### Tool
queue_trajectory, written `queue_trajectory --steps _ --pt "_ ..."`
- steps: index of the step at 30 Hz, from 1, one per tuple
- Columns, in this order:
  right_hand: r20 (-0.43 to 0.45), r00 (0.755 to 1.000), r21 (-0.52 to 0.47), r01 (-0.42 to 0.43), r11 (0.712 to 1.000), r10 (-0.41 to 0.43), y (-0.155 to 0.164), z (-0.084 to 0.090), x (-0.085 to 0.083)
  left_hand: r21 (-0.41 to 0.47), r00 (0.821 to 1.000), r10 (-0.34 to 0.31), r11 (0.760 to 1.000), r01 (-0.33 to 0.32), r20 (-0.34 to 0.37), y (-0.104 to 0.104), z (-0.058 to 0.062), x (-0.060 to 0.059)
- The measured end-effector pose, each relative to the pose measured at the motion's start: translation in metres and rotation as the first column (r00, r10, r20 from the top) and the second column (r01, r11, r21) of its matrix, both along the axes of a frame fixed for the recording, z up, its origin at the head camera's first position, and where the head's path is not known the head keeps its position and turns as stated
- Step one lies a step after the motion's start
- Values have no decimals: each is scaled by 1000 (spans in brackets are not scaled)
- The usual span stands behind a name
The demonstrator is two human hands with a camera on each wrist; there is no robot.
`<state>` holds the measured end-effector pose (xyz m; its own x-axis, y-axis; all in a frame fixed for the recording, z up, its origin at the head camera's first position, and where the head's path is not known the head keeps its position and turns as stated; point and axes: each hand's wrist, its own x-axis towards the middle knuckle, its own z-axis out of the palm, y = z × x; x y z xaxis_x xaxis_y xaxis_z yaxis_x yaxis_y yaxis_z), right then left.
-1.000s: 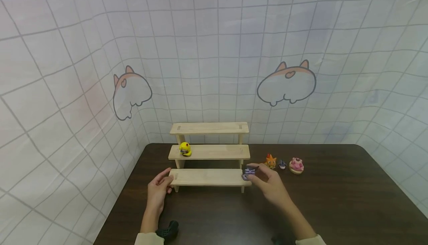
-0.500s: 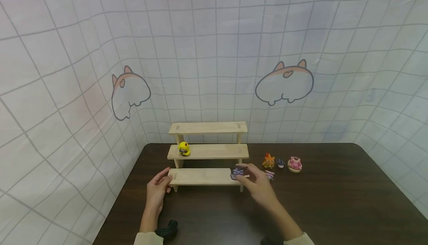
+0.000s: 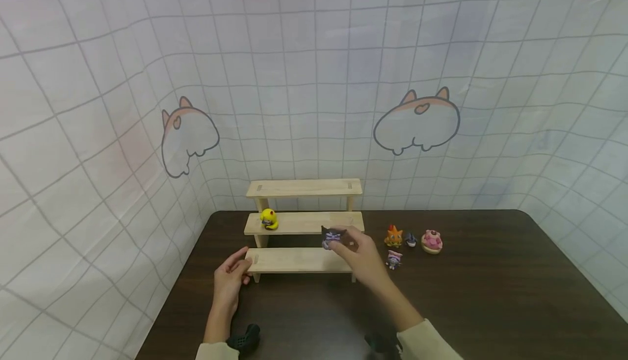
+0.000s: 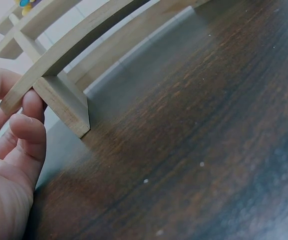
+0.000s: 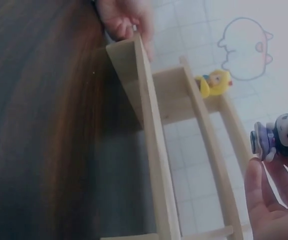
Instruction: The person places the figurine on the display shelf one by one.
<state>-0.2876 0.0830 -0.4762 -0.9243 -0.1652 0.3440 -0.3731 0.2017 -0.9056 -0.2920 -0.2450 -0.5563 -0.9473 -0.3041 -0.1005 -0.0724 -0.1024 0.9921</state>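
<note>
purple-and-black figurine [image 3: 333,236] rides up from the wooden stand [image 3: 299,260]'s bottom step toward the middle one, pinched in the right hand [image 3: 357,255]'s fingertips, while the left hand [image 3: 230,279] keeps its fingers on the stand's left end.

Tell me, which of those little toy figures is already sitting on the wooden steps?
The yellow figure, at the left end of the middle step. The dark purple figure is pinched in the right hand; the rest stand on the table.

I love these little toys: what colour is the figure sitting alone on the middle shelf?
Bright yellow figure; the head view shows it best.
</note>
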Motion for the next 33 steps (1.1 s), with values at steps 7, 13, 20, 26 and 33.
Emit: queue_trajectory --steps 7,13,20,26,33 --pt "55 998 39 26 999 -28 -11 6 -21 -8 1000 -2 1000 2 -2 0 -2 -1" --pt "49 997 105 47 993 -52 -19 14 -35 -8 1000 2 1000 -2 3 0 -1 -1" --pt "60 997 147 33 989 -43 -30 22 -50 -9 1000 1 1000 -1 4 0 0 -1" --pt "76 997 160 -9 987 -3 -41 22 -62 -13 1000 3 1000 -3 -8 -2 -3 -1" --pt "73 997 170 -6 985 -7 -49 24 -68 -9 1000 -4 1000 4 -6 -1 -3 -1"
